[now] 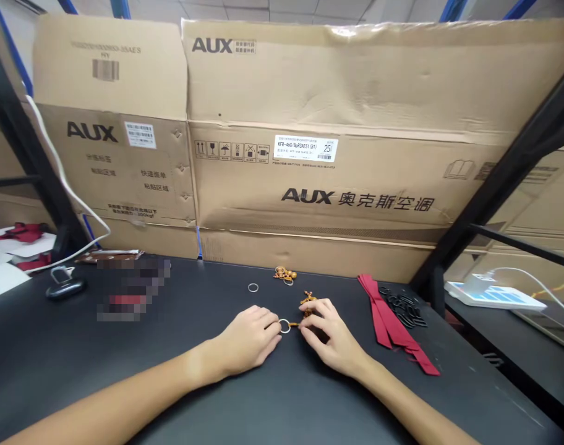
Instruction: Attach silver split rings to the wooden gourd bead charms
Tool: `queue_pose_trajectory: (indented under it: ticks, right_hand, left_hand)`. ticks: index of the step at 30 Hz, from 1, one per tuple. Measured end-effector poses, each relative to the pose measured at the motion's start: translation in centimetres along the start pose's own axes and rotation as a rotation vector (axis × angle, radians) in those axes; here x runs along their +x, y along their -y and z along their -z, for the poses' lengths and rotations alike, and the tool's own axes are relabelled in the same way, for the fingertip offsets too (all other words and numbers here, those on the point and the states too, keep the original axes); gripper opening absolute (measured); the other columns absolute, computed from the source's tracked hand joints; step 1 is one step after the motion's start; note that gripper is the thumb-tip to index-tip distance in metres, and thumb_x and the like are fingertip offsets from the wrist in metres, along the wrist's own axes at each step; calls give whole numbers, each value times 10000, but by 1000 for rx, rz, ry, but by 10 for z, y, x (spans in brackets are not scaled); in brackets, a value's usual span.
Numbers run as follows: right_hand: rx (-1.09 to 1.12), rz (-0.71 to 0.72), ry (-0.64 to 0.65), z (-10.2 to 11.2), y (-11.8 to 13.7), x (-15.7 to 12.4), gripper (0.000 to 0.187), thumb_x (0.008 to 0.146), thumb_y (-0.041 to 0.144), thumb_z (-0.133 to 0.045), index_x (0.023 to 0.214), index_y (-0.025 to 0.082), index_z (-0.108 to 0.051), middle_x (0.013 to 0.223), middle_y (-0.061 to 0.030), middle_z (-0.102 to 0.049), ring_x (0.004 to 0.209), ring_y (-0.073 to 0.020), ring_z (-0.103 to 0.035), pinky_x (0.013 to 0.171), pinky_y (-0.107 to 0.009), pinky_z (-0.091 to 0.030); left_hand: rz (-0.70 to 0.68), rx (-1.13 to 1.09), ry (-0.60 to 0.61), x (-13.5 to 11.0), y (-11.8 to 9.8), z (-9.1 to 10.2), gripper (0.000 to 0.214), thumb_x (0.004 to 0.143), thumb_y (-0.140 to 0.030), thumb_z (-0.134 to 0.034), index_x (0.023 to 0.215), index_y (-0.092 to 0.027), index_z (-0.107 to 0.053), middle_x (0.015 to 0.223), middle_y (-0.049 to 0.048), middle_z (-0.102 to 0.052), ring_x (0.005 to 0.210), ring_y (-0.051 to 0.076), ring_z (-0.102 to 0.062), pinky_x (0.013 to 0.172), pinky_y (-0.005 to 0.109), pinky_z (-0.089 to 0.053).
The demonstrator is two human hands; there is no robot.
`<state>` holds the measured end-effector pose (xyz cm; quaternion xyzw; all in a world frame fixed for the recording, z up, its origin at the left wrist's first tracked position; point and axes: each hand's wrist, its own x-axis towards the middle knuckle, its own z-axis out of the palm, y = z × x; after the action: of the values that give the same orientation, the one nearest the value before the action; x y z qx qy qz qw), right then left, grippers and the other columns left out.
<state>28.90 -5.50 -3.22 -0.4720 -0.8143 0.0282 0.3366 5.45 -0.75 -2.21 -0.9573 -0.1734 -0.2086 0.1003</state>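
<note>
On the black table (170, 383), my left hand (250, 337) pinches a small metal key ring (284, 326) at its left side. My right hand (331, 334) pinches an orange-brown cord charm (307, 301) whose end meets the ring's right side. Both hands rest on the tabletop, fingertips almost touching. A second loose key ring (253, 287) lies a little farther back. A small pile of orange-brown charms (284, 274) sits behind it near the cardboard.
Red ribbons (388, 321) and a heap of black clips (405, 307) lie to the right. Large AUX cardboard boxes (337, 154) wall off the back. A black handheld device (65, 286) and white cable (78, 204) are at left. A black shelf post (495, 179) stands right.
</note>
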Motion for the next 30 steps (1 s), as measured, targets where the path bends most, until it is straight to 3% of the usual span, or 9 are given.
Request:
queue_pose_trajectory:
  ticks: [3,7,14,18,20,23,30]
  right_hand:
    - [-76,-12,-22,-3,2,1,143,882,200,-536,976,218,-641,1096,-100,-581,1018,-250,-507,876,-440,-458]
    - [-160,-13,3,-6,2,1,177,884,216,-545,1030,227,-645,1117,-109,-575,1036,-268,-506,864,-455,-460]
    - [-189,-16,20,-7,-1,-1,126,901,214,-518,892,231,-643,1111,-98,-573,1005,-256,-512,840,-447,-466]
    - [-169,-15,27,-8,-1,0,133,913,208,-499,852,220,-617,1116,-99,-573,1014,-256,-504,842,-448,-461]
    - [-146,-9,29,-8,0,1,138,918,208,-489,844,218,-605,1120,-100,-575,1016,-257,-504,842,-454,-460]
    - [-85,-16,29,-9,3,2,143,924,208,-475,837,219,-587,1117,-94,-579,1013,-252,-507,849,-456,-460]
    - [40,-27,17,-8,7,2,149,940,224,-458,841,223,-569,1113,-87,-575,1029,-244,-502,892,-469,-442]
  left_hand:
    - [59,95,21,0,-4,0,178,945,-233,-455,878,-152,-598,833,73,-638,750,208,-611,666,320,-458]
    - [200,75,58,1,-5,1,175,933,-285,-480,893,-166,-602,864,72,-645,756,216,-619,712,352,-480]
    - [344,-83,21,-3,21,-8,307,914,-380,-517,1098,-144,-585,1238,145,-580,1140,297,-553,969,440,-450]
    - [318,-184,-44,-2,24,-8,319,904,-372,-549,1139,-157,-569,1267,137,-544,1220,287,-483,1019,442,-416]
    - [255,-249,-78,0,16,-4,269,899,-348,-569,1113,-186,-584,1219,110,-557,1171,261,-504,1001,429,-423]
    - [156,-315,-34,3,0,1,209,884,-320,-601,1052,-198,-612,1162,93,-566,1100,245,-521,955,413,-434]
    - [192,-353,-36,4,-8,-4,81,908,-196,-542,894,-187,-620,1123,71,-562,1046,211,-527,912,376,-428]
